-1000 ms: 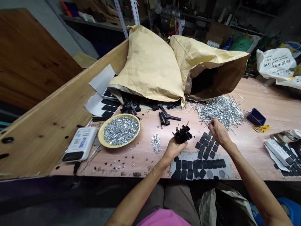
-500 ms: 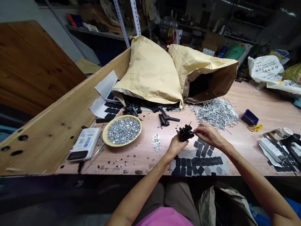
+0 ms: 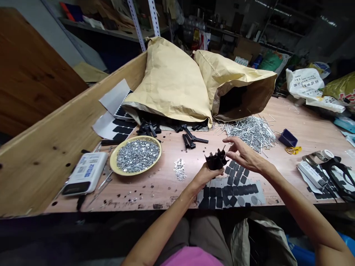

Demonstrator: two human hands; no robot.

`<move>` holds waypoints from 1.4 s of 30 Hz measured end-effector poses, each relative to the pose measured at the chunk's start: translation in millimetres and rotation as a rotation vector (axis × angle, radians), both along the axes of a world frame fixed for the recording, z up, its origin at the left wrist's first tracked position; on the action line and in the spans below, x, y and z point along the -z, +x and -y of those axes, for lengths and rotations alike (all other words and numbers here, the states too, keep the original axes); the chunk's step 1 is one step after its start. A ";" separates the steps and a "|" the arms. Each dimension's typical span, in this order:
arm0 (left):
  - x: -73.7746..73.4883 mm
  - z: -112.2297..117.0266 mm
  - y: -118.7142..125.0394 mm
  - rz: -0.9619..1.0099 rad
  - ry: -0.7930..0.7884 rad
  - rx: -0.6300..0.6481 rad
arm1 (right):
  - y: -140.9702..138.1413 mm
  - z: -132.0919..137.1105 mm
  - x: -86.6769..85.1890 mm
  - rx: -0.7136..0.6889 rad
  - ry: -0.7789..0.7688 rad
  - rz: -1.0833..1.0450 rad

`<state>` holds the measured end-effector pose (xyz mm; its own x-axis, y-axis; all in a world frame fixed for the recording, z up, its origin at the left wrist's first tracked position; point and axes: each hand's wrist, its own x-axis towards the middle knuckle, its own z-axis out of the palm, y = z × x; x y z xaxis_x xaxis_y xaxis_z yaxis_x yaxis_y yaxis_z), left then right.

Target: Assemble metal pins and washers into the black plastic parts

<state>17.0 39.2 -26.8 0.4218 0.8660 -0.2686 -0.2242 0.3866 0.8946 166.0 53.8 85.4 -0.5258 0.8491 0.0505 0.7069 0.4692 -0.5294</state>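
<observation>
The left hand point(image 3: 204, 176) clamps a bundle of black parts point(image 3: 215, 162), prongs pointing up, above the table point(image 3: 166, 188) near its near edge. The right hand point(image 3: 245, 157) is just right of it, fingers spread, seemingly empty.

Two tan paper sacks, one point(image 3: 172, 81) beside the other point(image 3: 235, 74). One round yellow dish point(image 3: 111, 164) of silver washers, plus one small loose heap of washers point(image 3: 179, 169). One spread pile of thin silver metal pins point(image 3: 249, 131), too many to count. One small blue plastic tray point(image 3: 287, 137). One white box-shaped device point(image 3: 84, 173). One yellow rubber band point(image 3: 293, 150). One bundle of black plastic parts point(image 3: 215, 162). Two hands: left hand point(image 3: 203, 175), right hand point(image 3: 244, 155).
</observation>
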 end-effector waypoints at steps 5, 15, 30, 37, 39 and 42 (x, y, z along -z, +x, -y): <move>2.6 -0.3 -3.0 0.077 -0.002 -0.078 | 44.7 -21.2 17.5 0.349 0.150 -0.119; -0.3 -0.6 -3.2 -0.018 0.042 -0.077 | 68.3 -56.2 118.9 0.885 -0.072 0.444; 9.4 -5.1 8.2 -0.404 0.194 -0.229 | 17.7 -1.4 40.0 0.546 0.145 -0.729; -3.4 6.8 13.5 -0.433 0.374 -0.171 | -16.1 22.5 24.0 0.398 0.143 -0.706; -7.3 9.5 13.2 -0.457 0.389 -0.159 | -17.7 24.7 25.2 0.368 0.149 -0.684; -11.9 13.7 11.8 -0.493 0.416 -0.150 | -18.7 28.5 25.5 0.322 0.160 -0.655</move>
